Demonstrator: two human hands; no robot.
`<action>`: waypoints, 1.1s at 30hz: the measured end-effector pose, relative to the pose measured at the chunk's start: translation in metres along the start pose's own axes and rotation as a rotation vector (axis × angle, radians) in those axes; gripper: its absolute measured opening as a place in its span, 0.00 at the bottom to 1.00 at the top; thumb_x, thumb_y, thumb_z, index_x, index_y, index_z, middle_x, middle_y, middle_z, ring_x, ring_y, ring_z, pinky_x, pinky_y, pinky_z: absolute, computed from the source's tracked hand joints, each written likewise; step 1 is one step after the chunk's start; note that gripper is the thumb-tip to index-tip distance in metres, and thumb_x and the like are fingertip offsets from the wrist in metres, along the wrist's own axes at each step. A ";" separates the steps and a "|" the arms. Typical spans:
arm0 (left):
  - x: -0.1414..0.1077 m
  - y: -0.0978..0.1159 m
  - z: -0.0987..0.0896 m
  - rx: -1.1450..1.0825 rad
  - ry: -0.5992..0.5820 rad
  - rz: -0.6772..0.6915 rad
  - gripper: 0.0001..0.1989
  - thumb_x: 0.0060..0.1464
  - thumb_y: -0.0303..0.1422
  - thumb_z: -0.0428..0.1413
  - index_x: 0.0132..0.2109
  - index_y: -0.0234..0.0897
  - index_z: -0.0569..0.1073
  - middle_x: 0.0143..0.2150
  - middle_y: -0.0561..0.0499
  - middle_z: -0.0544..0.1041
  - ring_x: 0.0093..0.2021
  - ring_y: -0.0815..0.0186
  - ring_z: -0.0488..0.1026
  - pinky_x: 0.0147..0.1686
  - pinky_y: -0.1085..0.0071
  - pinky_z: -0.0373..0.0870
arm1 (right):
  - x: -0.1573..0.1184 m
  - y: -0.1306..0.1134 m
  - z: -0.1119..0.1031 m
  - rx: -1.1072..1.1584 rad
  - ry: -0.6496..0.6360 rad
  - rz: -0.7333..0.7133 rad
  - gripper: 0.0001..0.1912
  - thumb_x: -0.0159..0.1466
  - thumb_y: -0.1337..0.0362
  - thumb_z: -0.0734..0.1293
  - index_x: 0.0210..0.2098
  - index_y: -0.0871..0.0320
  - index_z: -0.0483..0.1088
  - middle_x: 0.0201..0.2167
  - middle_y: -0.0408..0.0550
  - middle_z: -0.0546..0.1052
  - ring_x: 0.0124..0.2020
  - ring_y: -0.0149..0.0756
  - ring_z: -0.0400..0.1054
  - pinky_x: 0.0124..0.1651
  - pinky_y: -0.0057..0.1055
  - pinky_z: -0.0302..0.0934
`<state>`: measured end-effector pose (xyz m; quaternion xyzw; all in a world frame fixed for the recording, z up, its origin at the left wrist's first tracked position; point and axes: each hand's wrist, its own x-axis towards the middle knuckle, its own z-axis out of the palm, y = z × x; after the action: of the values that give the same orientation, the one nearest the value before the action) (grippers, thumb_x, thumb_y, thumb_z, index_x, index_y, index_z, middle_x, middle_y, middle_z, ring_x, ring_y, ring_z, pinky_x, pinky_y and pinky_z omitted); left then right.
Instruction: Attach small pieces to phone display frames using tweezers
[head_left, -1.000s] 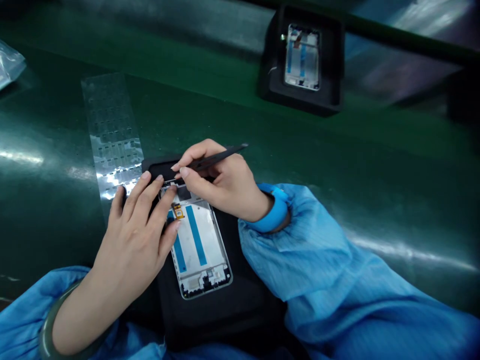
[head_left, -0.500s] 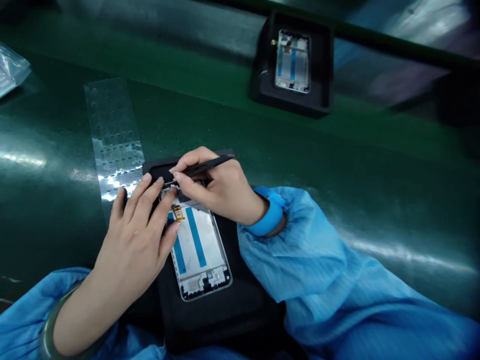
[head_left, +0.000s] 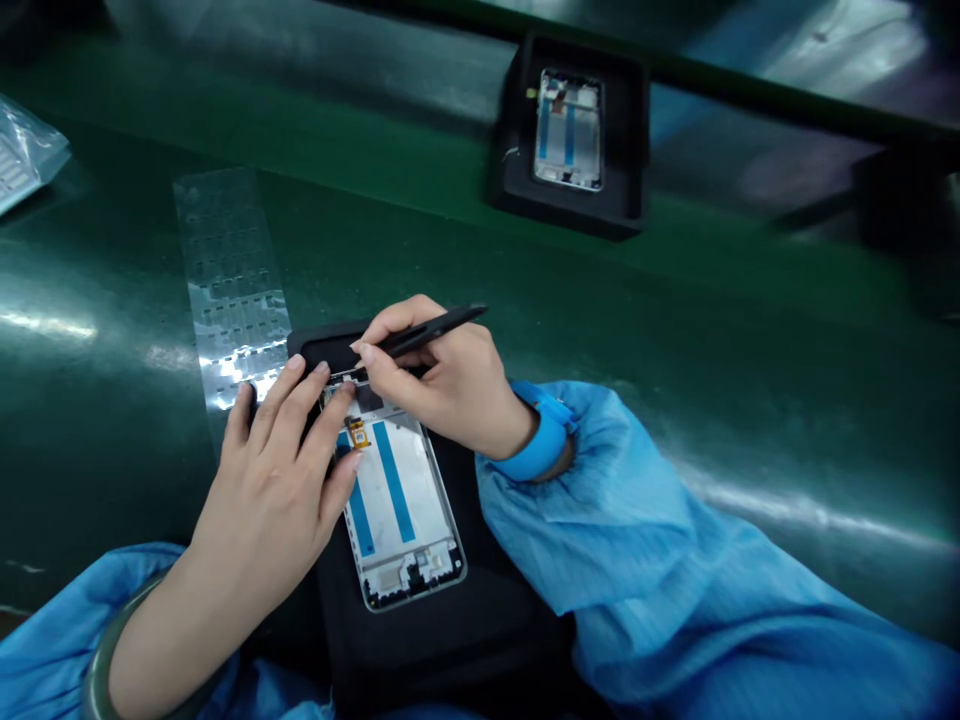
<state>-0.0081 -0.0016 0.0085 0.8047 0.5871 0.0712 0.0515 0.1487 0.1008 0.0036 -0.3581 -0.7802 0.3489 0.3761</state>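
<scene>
A phone frame [head_left: 420, 490] with two blue adhesive strips lies in a black foam tray [head_left: 450, 650] in front of me. My left hand [head_left: 277, 470] rests over its upper left edge with fingers spread, index fingertip on the top end and thumb by a small orange flex cable [head_left: 360, 434]. My right hand [head_left: 450, 380] grips black tweezers [head_left: 442, 328] like a pen; their tip points at the frame's top edge, close to my left index finger. What the tip touches is too small to make out.
On the green bench [head_left: 675, 340], a clear plastic sheet [head_left: 232, 280] of small parts lies left of the tray. Farther back stands another black foam tray [head_left: 577, 208] holding a second phone frame [head_left: 571, 135]. A clear plastic bag [head_left: 26, 155] sits at the far left.
My right hand and the tweezers have shifted slightly to the right along the top edge, and the tweezers are turned a little. My left hand stays on the frame. The view has moved slightly.
</scene>
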 end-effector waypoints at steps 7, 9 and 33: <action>0.000 0.000 0.001 0.005 0.007 0.003 0.23 0.60 0.37 0.46 0.60 0.33 0.60 0.61 0.38 0.62 0.65 0.50 0.51 0.60 0.45 0.52 | 0.001 0.000 -0.002 -0.052 0.004 -0.093 0.01 0.59 0.69 0.64 0.32 0.59 0.67 0.31 0.42 0.74 0.29 0.26 0.68 0.33 0.24 0.62; 0.000 0.000 0.001 0.005 0.007 0.002 0.23 0.60 0.36 0.47 0.60 0.33 0.60 0.61 0.38 0.62 0.65 0.50 0.51 0.60 0.45 0.52 | 0.000 0.000 -0.003 -0.062 0.006 -0.109 0.01 0.60 0.69 0.64 0.33 0.58 0.67 0.31 0.42 0.74 0.30 0.27 0.69 0.34 0.25 0.63; 0.001 0.004 -0.001 0.005 -0.011 -0.026 0.22 0.62 0.37 0.44 0.60 0.32 0.61 0.62 0.40 0.61 0.66 0.51 0.49 0.60 0.44 0.52 | -0.008 0.000 -0.009 -0.272 -0.193 -0.511 0.07 0.63 0.72 0.61 0.41 0.61 0.67 0.36 0.51 0.78 0.39 0.34 0.73 0.40 0.30 0.69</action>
<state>-0.0043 -0.0018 0.0104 0.7976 0.5973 0.0644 0.0537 0.1603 0.0964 0.0052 -0.1625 -0.9166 0.1677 0.3245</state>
